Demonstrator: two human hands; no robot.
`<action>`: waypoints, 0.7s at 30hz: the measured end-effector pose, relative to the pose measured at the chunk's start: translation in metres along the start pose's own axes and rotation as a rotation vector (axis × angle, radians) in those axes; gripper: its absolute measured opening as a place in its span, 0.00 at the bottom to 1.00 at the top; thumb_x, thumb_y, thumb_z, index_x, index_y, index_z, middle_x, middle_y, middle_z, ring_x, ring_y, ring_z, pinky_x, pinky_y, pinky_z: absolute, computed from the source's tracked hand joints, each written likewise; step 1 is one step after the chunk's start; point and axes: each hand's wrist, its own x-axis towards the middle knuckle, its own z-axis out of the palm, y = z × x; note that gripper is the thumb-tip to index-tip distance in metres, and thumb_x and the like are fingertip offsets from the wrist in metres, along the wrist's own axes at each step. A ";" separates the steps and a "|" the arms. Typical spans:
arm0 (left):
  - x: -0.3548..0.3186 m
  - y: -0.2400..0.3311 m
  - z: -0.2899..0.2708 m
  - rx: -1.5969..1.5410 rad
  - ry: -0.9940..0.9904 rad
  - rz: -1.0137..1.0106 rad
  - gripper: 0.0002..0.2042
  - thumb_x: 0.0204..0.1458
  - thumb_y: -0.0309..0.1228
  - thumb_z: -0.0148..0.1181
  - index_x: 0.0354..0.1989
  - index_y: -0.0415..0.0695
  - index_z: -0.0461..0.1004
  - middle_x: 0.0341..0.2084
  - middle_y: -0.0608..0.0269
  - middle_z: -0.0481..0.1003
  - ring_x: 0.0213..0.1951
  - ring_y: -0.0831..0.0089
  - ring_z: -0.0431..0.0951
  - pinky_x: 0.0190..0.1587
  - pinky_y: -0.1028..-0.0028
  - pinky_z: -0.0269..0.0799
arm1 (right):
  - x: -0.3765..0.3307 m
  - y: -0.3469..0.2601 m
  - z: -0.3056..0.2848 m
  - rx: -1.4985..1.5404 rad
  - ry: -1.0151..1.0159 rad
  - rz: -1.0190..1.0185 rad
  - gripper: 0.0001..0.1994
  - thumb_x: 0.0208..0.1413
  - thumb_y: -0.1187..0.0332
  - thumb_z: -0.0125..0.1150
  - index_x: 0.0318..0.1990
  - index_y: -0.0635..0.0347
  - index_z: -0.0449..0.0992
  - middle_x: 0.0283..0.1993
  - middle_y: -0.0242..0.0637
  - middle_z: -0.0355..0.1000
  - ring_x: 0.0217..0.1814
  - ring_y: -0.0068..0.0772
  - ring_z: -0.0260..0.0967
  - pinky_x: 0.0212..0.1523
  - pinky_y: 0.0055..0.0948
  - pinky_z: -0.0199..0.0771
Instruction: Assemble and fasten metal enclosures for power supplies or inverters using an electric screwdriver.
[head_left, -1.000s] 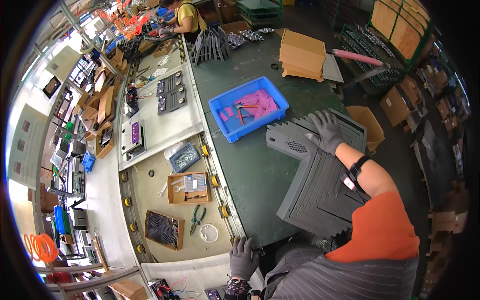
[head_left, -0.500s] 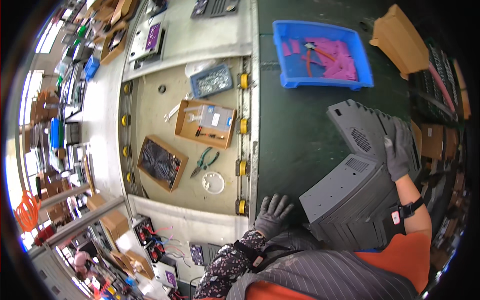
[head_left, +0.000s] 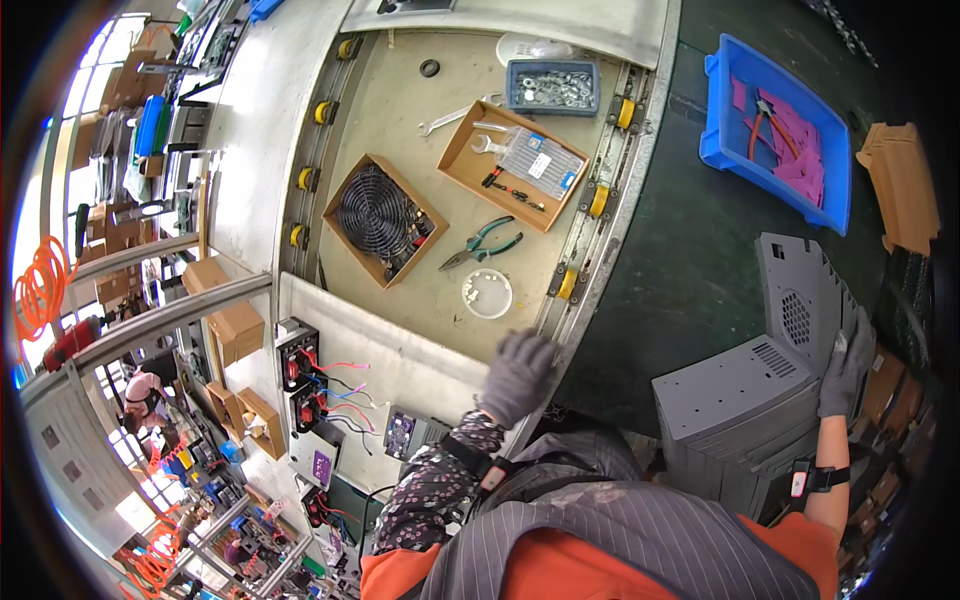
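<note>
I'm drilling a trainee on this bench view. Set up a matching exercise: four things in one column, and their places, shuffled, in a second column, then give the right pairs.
Things
1. pliers with green handles
2. black fan
3. red-handled cutters
4. right hand

Places
A. in the blue bin among pink slips
B. on the upright grey vented panel
C. bare on the beige worktop, above the round white dish
D. in a square cardboard box

Pairs: 1-C, 2-D, 3-A, 4-B
</note>
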 end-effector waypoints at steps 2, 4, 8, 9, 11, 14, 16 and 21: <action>-0.022 -0.032 -0.007 0.246 -0.100 -0.185 0.14 0.50 0.42 0.54 0.42 0.51 0.73 0.40 0.65 0.72 0.51 0.64 0.67 0.60 0.56 0.50 | 0.003 -0.002 -0.001 -0.001 0.005 -0.033 0.25 0.62 0.57 0.40 0.61 0.65 0.57 0.62 0.49 0.56 0.65 0.50 0.51 0.64 0.40 0.47; -0.030 -0.051 -0.027 0.182 -0.371 -0.297 0.14 0.53 0.45 0.50 0.34 0.50 0.76 0.32 0.65 0.74 0.44 0.66 0.71 0.60 0.56 0.51 | 0.004 -0.004 -0.001 0.020 0.005 -0.008 0.25 0.62 0.58 0.39 0.61 0.65 0.57 0.62 0.49 0.57 0.65 0.49 0.51 0.64 0.40 0.47; -0.033 -0.058 -0.026 0.180 -0.378 -0.297 0.15 0.53 0.45 0.50 0.26 0.49 0.76 0.26 0.64 0.74 0.38 0.65 0.73 0.59 0.58 0.54 | 0.006 -0.006 -0.002 0.026 -0.016 0.022 0.25 0.62 0.58 0.39 0.61 0.64 0.57 0.62 0.50 0.57 0.65 0.49 0.52 0.64 0.40 0.48; -0.032 -0.059 -0.025 0.182 -0.368 -0.283 0.15 0.53 0.45 0.49 0.26 0.49 0.76 0.26 0.63 0.74 0.38 0.64 0.73 0.58 0.59 0.55 | 0.006 -0.004 -0.002 0.029 -0.014 0.014 0.25 0.62 0.57 0.40 0.61 0.64 0.57 0.62 0.49 0.57 0.65 0.48 0.51 0.64 0.38 0.48; -0.029 -0.059 -0.028 0.174 -0.427 -0.278 0.17 0.55 0.47 0.46 0.29 0.48 0.76 0.28 0.60 0.75 0.40 0.63 0.73 0.57 0.59 0.55 | 0.008 -0.003 -0.001 0.032 -0.011 0.016 0.25 0.62 0.56 0.40 0.61 0.64 0.57 0.62 0.48 0.57 0.65 0.47 0.52 0.63 0.37 0.49; -0.029 -0.059 -0.026 0.175 -0.422 -0.279 0.17 0.55 0.47 0.46 0.29 0.48 0.76 0.28 0.60 0.75 0.40 0.63 0.73 0.57 0.59 0.55 | 0.009 0.003 0.001 0.039 -0.005 -0.007 0.25 0.62 0.56 0.40 0.61 0.63 0.57 0.62 0.48 0.58 0.64 0.47 0.53 0.63 0.37 0.50; -0.029 -0.057 -0.029 0.184 -0.440 -0.281 0.17 0.55 0.46 0.46 0.30 0.48 0.76 0.28 0.60 0.75 0.41 0.63 0.73 0.58 0.59 0.55 | 0.007 0.000 -0.004 0.044 -0.010 0.022 0.24 0.62 0.57 0.40 0.61 0.64 0.58 0.61 0.49 0.58 0.64 0.48 0.53 0.63 0.38 0.49; -0.035 -0.056 -0.026 0.116 -0.284 -0.281 0.12 0.51 0.42 0.52 0.34 0.48 0.75 0.35 0.59 0.74 0.45 0.60 0.70 0.56 0.60 0.57 | 0.008 -0.016 -0.010 0.024 0.003 0.014 0.23 0.62 0.58 0.40 0.60 0.65 0.59 0.61 0.50 0.58 0.64 0.48 0.54 0.63 0.38 0.50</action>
